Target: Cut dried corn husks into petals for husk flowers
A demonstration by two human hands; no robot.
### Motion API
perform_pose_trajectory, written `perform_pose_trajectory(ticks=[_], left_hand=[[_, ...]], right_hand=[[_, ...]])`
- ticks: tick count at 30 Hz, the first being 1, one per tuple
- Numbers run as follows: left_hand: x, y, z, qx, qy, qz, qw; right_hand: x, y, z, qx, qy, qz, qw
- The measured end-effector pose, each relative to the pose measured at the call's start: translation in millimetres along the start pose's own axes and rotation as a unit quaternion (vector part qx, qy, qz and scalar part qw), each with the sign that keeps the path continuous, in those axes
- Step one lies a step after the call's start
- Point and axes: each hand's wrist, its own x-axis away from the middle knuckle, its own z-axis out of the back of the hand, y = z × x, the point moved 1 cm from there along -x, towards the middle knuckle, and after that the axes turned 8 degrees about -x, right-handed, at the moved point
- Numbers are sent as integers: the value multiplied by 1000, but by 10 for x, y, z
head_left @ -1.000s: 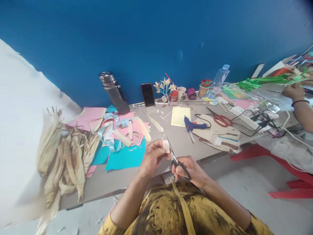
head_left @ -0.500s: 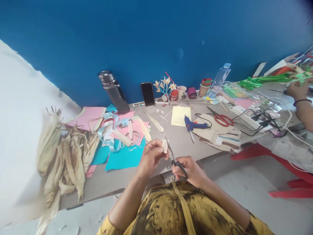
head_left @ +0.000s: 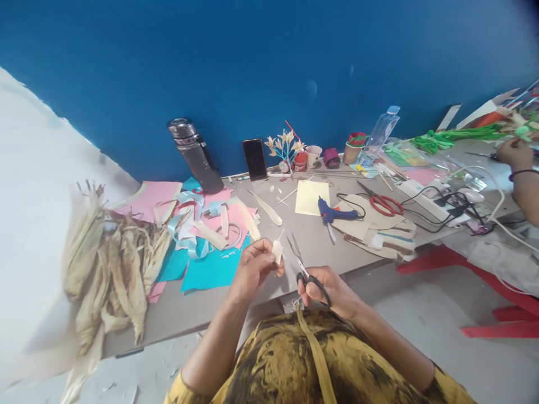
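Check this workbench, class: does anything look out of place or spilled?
Yes: at far left, a dried husk strip hangs past the front edge of the table, and small scraps lie on the floor like dropped litter.

On my far left, husks point(head_left: 112, 280) lie over the tabletop point(head_left: 328, 255) and hang past its near edge. Right of them I have sheets point(head_left: 214, 275) with ribbon point(head_left: 191, 247) on top; behind those, by the wall point(head_left: 252, 67), stand a flask point(head_left: 196, 160), then a phone point(head_left: 255, 159) and a cup point(head_left: 313, 156) rightward. In front of me, a scrap point(head_left: 277, 251) sits in my left grip point(head_left: 256, 266), left of the scissors point(head_left: 300, 266) in my right grip point(head_left: 324, 286). Beyond, rightward, a glue gun point(head_left: 337, 213) lies partly, as far as I can tell, on a glove point(head_left: 389, 238), left of a power strip point(head_left: 423, 194).
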Motion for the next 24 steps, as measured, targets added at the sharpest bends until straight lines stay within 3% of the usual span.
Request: perform_pose_trajectory(ticks=[2, 7, 11, 16, 21, 24], left_hand=[[0, -17, -9, -2, -7, 6, 1000], [-12, -76, -18, -46, -58, 29, 997], [-24, -70, -16, -126, -99, 37, 986], [-39, 1, -25, -189, -106, 6, 976], [-14, -79, -85, -72, -103, 38, 991], [24, -210, -152, 9, -50, 54, 997]], right_hand=[[-19, -30, 12, -1, 21, 20, 1000], [-134, -119, 78, -61, 151, 63, 985], [-216, -212, 105, -74, 144, 77, 984], [-238, -273, 57, -38, 147, 61, 987], [-254, -233, -23, -59, 200, 71, 975], [-283, -214, -90, -95, 261, 102, 955]])
